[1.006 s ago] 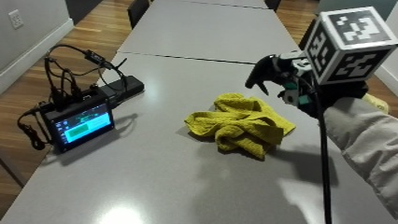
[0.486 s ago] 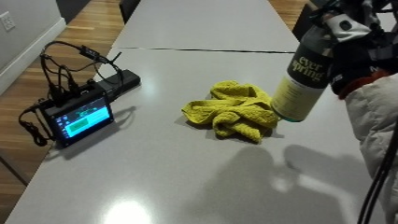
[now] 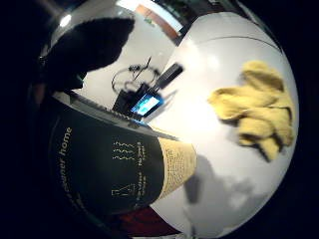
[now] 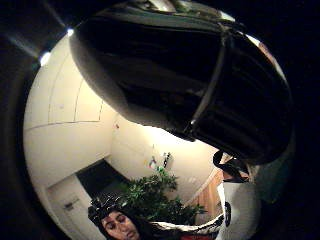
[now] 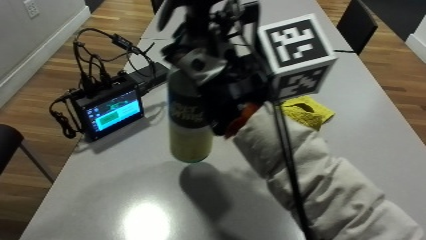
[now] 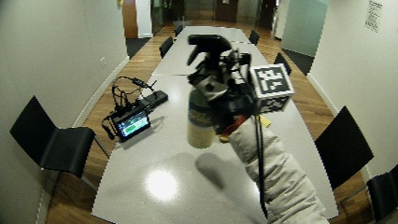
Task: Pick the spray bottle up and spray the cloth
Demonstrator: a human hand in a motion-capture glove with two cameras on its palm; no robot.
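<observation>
Grey conference table (image 5: 120,200) carries the scene: lifted clear above it, the spray bottle (image 5: 190,122) is grasped by the gloved right hand (image 5: 229,82), so pick-up looks done. Beyond the bottle lies the yellow cloth (image 5: 306,111), and left of the bottle a small monitor (image 5: 110,111); next, aim the nozzle at the cloth and squeeze.

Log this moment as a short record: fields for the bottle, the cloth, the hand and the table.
bottle: dark-labelled spray bottle with pale yellow base and black trigger head, upright, lifted clear of the table
cloth: crumpled yellow microfibre cloth, lying on the table, mostly hidden behind the arm in the outside view
hand: black-gloved right hand, grip around the bottle's upper part
table: long grey table, small lit screen with cables on it
</observation>
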